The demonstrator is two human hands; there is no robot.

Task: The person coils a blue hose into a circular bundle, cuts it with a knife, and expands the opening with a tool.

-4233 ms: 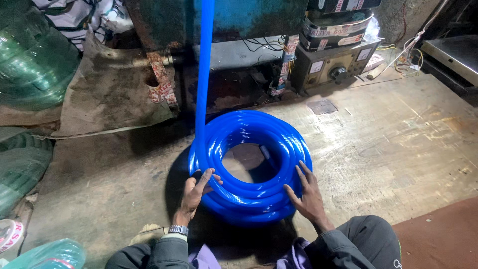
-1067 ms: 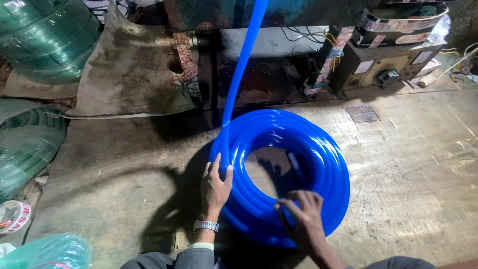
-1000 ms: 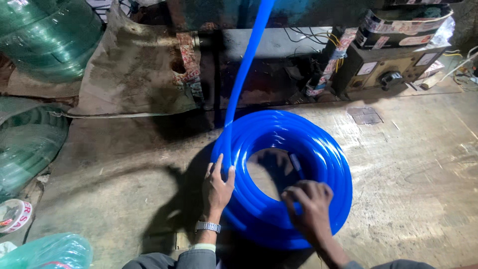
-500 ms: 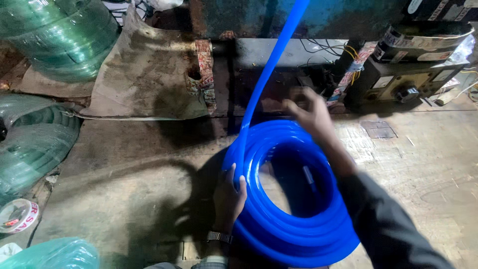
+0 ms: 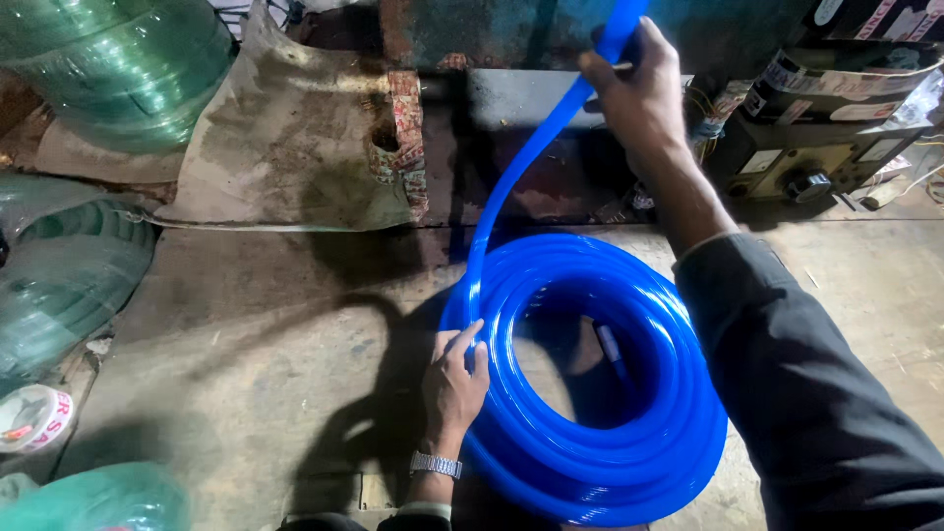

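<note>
Blue hose coil (image 5: 590, 393) lay flat on the worn floor (image 5: 246, 374) in front of the person, its free length (image 5: 531, 167) rising from the coil's left side toward a dark machine (image 5: 472, 29) at the top. The step in hand looked like laying 1 more turn onto the stack. The right hand (image 5: 639, 93) was raised high, fingers wrapped fully around the rising hose. The left hand (image 5: 454, 379) rested flat and loosely spread on the coil's left edge, pressing rather than gripping, a metal watch (image 5: 436, 463) at its wrist. The next move likely called for sweeping the held length down and around while the left hand steadied the turns. Green hose rolls (image 5: 108, 69) sat well apart to the left.
</note>
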